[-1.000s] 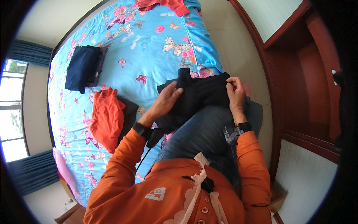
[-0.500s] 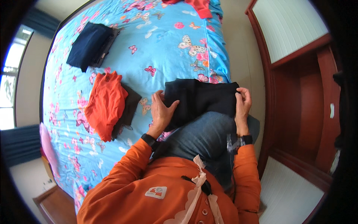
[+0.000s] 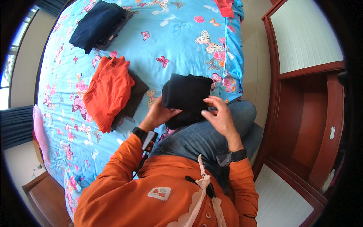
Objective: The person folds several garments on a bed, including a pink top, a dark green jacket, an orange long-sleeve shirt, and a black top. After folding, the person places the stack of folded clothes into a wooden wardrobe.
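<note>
A folded black garment [image 3: 187, 92], its exact kind unclear, lies at the bed's near edge beside my jeans-clad leg. My left hand [image 3: 158, 114] grips its left side, with the fingers hidden under the upper fold and the thumb showing along the front. At its right edge, my right hand [image 3: 221, 116] is open, thumb and fingers apart, fingertips at or just touching the cloth. Left of the garment, an orange shirt [image 3: 107, 94] lies loosely folded over a dark grey-brown piece of clothing [image 3: 138, 94].
A stack of folded dark blue clothes [image 3: 100, 24] sits at the far left of the bed with the blue butterfly-print cover [image 3: 166, 41]. A red cloth [image 3: 225, 8] lies at the far edge. On the right stands a red-brown wooden cabinet [image 3: 302, 128] with an open compartment.
The black garment's right part has been folded over leftward, making it narrower and thicker. My right hand has moved left with it; my left hand has slipped under the fold.
</note>
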`<state>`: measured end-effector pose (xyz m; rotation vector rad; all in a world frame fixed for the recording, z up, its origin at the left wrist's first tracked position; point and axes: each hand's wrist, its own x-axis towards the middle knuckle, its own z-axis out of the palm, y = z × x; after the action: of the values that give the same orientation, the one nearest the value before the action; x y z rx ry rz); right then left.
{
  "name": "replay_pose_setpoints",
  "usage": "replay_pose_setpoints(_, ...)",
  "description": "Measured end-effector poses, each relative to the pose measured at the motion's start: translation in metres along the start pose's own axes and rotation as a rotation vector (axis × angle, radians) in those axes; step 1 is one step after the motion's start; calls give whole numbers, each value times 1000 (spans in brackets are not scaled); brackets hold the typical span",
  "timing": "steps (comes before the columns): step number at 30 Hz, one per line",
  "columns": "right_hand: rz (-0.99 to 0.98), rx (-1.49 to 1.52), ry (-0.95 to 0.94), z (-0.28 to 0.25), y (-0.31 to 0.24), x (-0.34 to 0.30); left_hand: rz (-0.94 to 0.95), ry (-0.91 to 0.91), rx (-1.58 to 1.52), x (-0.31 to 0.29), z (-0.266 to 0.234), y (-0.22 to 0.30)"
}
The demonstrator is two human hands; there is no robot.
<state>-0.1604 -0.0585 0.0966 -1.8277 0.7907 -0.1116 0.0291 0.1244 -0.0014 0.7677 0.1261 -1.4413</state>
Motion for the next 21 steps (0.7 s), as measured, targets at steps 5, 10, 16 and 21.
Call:
replay_pose_setpoints(5, -263, -239, 192, 26, 23, -10, -110, -143, -222, -7, 17, 38)
replay_pose_setpoints(10, -437, -266, 292, 30, 9, -8, 43, 126, 214, -3, 25, 34)
replay_pose_setpoints(16, -316, -258, 12, 21, 12, -18, 363, 548, 967, -34, -7, -27)
replay_pose_setpoints(21, -23, 34, 300, 47, 33, 24, 257, 819, 1178, -42, -19, -20)
